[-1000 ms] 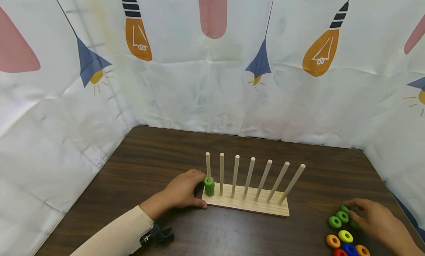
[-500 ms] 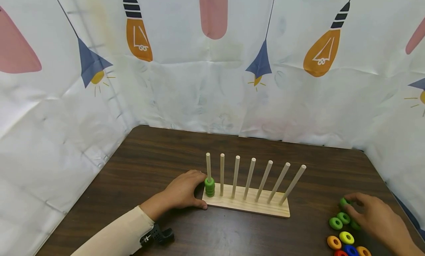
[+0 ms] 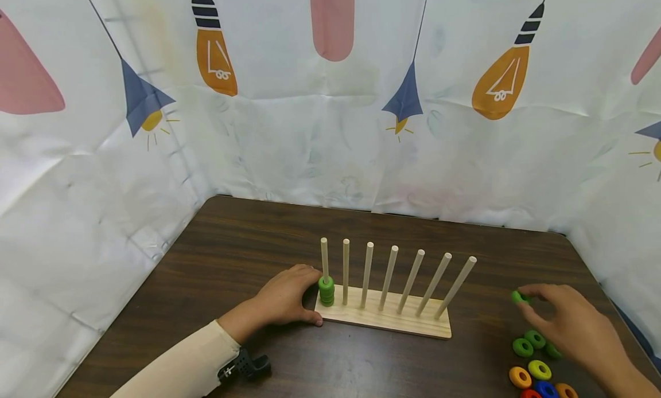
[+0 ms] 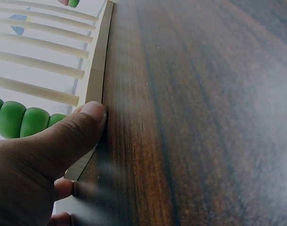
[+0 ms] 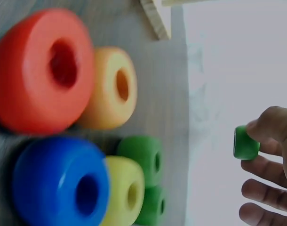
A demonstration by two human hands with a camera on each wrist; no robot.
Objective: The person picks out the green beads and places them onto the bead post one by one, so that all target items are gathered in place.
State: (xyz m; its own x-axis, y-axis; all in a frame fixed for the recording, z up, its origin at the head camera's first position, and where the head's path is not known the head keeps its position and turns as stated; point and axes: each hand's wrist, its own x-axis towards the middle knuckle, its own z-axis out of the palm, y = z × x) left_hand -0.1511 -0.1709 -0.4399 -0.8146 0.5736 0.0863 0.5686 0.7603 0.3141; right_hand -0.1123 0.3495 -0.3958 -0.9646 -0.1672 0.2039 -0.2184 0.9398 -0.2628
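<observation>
My left hand point(image 3: 286, 295) grips the left end of a pale wooden board point(image 3: 382, 313) with a row of upright pegs. In the left wrist view its thumb point(image 4: 89, 115) presses along the board's front edge. On the leftmost peg point(image 3: 324, 257) sits a stack of green beads point(image 3: 326, 292), right beside that hand. At the table's right side my right hand point(image 3: 573, 317) pinches one green bead point(image 3: 518, 297) between thumb and fingertips. The right wrist view shows this green bead point(image 5: 246, 143) raised off the table, with the other fingers spread below it.
Below the right hand lie loose beads: green ones point(image 3: 523, 347), a yellow bead point(image 3: 539, 369), orange ones point(image 3: 520, 377), a blue bead point(image 3: 545, 389) and a red bead point(image 5: 42, 70). The other pegs point(image 3: 413, 281) are bare. A white patterned cloth point(image 3: 330, 128) hangs behind the dark table point(image 3: 258, 226).
My right hand has picked a green bead from the group and moved it up and left, toward the board. The left hand keeps its place on the board.
</observation>
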